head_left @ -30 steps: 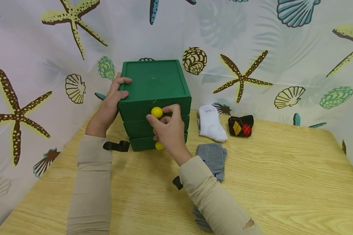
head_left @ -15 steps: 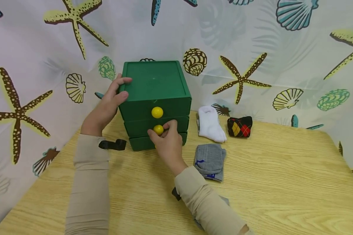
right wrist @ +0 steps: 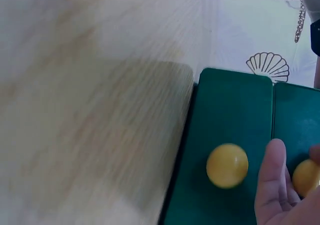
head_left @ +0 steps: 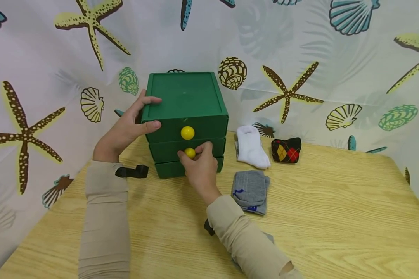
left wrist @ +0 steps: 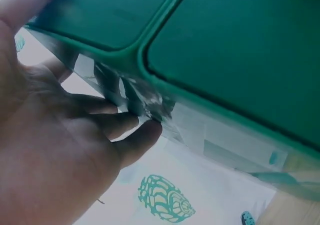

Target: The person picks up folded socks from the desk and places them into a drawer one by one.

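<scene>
A green drawer box point(head_left: 183, 97) with three stacked drawers and round yellow knobs stands toward the back of the table. My left hand point(head_left: 120, 131) braces its left front corner, thumb on the front face and one finger over the top edge. In the left wrist view, the other fingers point(left wrist: 137, 140) lie along the side wall. My right hand point(head_left: 202, 170) pinches the middle drawer's yellow knob point(head_left: 190, 153) between thumb and fingers. In the right wrist view, the bottom knob point(right wrist: 227, 165) shows beside that hand. All the drawers sit closed.
Right of the box lie folded white socks point(head_left: 251, 147), an argyle pair of socks point(head_left: 286, 150) and folded grey socks point(head_left: 250, 190). Another grey piece of cloth point(head_left: 269, 237) is partly hidden under the right sleeve. A shell-print curtain point(head_left: 283, 46) hangs behind the wooden table point(head_left: 335, 201).
My right hand has gone down from the top knob to the middle one and taken hold of it. My left thumb has shifted from the top edge onto the front face.
</scene>
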Available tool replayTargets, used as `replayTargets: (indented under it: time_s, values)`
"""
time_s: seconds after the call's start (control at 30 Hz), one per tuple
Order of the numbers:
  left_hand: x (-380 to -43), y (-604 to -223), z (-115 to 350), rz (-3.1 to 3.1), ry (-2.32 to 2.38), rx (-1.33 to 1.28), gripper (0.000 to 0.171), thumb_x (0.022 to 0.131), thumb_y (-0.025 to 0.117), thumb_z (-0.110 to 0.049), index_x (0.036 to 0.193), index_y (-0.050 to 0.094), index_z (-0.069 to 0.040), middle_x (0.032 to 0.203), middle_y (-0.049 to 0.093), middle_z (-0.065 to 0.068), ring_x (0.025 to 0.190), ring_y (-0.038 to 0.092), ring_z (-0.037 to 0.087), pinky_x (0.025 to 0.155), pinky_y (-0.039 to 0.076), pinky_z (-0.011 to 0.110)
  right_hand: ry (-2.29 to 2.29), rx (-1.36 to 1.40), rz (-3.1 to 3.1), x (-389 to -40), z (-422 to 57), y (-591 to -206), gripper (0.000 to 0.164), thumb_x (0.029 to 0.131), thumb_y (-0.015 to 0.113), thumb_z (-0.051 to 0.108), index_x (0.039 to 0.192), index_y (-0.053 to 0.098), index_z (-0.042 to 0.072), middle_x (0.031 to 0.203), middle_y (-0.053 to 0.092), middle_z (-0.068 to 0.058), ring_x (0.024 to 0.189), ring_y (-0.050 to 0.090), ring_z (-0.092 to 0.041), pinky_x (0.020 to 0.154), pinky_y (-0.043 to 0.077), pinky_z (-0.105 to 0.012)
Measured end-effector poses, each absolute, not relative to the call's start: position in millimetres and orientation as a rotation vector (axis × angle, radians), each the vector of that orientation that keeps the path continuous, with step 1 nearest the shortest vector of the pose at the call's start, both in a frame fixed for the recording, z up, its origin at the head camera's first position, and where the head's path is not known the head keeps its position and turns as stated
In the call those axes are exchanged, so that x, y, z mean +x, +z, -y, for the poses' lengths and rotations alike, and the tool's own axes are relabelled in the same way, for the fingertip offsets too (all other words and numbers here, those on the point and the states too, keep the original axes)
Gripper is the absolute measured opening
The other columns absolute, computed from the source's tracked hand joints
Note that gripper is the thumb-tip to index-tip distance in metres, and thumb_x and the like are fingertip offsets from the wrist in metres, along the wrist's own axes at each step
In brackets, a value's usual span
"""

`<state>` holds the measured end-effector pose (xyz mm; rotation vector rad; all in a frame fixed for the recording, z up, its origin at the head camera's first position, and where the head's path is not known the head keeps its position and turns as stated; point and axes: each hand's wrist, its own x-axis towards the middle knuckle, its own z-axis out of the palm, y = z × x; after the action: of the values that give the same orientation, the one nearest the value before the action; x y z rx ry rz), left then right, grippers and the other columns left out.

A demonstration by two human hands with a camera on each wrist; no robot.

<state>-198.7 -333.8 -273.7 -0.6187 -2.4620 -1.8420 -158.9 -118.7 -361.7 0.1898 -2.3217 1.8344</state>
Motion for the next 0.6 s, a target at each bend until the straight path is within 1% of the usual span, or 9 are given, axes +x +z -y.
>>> replayTargets:
  time_s: [0.07,0.1,0.17,0.23,0.3,0.37,0.47,0.53,0.6]
  values:
    - [-198.8,-274.4,332.4,2.454,-1.798,-0.617,0.063,0.101,0.06,-0.039,0.154,0.037,-0.016,0.166,-0.012,-0.011,0.152,-0.006,0.02,0.118,0.007,0.054,1.892,0.164,2.259,-157.8,122.1,-363.5,0.038,0.091,0.077,0.025,0.1,0.044,0.01,0.077,0.057,-0.005,0.054,0.061,-0.019,0.054,0.052,-0.027]
    - [-199.3,-274.7,331.3,2.443,-1.783,-0.614,0.064,0.102,0.055,-0.044,0.155,0.035,-0.015,0.167,-0.011,-0.009,0.152,-0.007,0.018,0.119,0.004,0.053,1.926,0.15,2.224,-156.9,123.9,-364.7,0.038,0.091,0.077,0.023,0.101,0.043,0.01,0.076,0.058,-0.005,0.052,0.063,-0.023,0.053,0.053,-0.029]
    - [-201.3,-275.7,328.5,2.398,-1.797,-0.599,0.065,0.105,0.047,-0.047,0.158,0.031,-0.013,0.168,-0.009,-0.005,0.151,-0.011,0.013,0.119,-0.001,0.05,1.991,0.113,2.153,-154.4,127.9,-367.4,0.037,0.092,0.076,0.022,0.102,0.043,0.01,0.077,0.061,-0.005,0.051,0.064,-0.03,0.051,0.054,-0.03]
    - [-204.6,-276.8,325.2,2.317,-1.891,-0.579,0.062,0.107,0.043,-0.042,0.159,0.027,-0.011,0.168,-0.009,-0.002,0.15,-0.013,0.011,0.119,-0.004,0.047,2.067,0.067,2.073,-151.2,131.8,-369.9,0.036,0.092,0.075,0.022,0.104,0.043,0.01,0.08,0.064,-0.003,0.053,0.064,-0.039,0.05,0.054,-0.032]
    - [-207.8,-278.1,322.4,2.225,-2.02,-0.576,0.061,0.108,0.044,-0.033,0.161,0.022,-0.011,0.168,-0.01,-0.001,0.151,-0.012,0.012,0.119,-0.001,0.046,2.123,0.023,2.006,-148.2,134.9,-371.8,0.036,0.092,0.075,0.022,0.106,0.044,0.011,0.083,0.067,-0.001,0.054,0.062,-0.045,0.05,0.054,-0.033]
    - [-210.2,-279.7,320.4,2.15,-2.13,-0.568,0.062,0.108,0.044,-0.027,0.162,0.018,-0.013,0.167,-0.013,-0.004,0.151,-0.012,0.013,0.119,0.002,0.046,2.16,-0.004,1.951,-146.2,137.1,-373.0,0.035,0.092,0.075,0.022,0.106,0.045,0.011,0.088,0.068,0.0,0.055,0.061,-0.049,0.049,0.055,-0.036]
    - [-212.7,-281.8,318.0,2.128,-2.167,-0.558,0.064,0.107,0.042,-0.024,0.163,0.012,-0.017,0.167,-0.012,-0.003,0.152,-0.007,0.018,0.119,0.007,0.05,2.192,-0.022,1.915,-144.6,137.9,-374.0,0.034,0.091,0.075,0.021,0.105,0.045,0.011,0.085,0.068,-0.002,0.056,0.061,-0.051,0.052,0.056,-0.044]
    - [-213.2,-283.0,317.1,2.132,-2.172,-0.543,0.065,0.106,0.041,-0.024,0.163,0.011,-0.019,0.167,-0.011,-0.004,0.152,-0.005,0.019,0.118,0.007,0.051,2.223,-0.017,1.899,-143.4,137.5,-375.4,0.035,0.091,0.075,0.02,0.104,0.045,0.01,0.083,0.067,-0.004,0.057,0.061,-0.053,0.056,0.056,-0.051]
    - [-213.9,-284.0,316.9,2.133,-2.174,-0.538,0.066,0.105,0.04,-0.025,0.163,0.01,-0.02,0.167,-0.008,-0.003,0.152,-0.002,0.021,0.118,0.007,0.052,2.259,-0.012,1.888,-141.1,136.6,-376.8,0.036,0.091,0.076,0.02,0.104,0.044,0.01,0.081,0.066,-0.007,0.061,0.061,-0.053,0.058,0.056,-0.054]
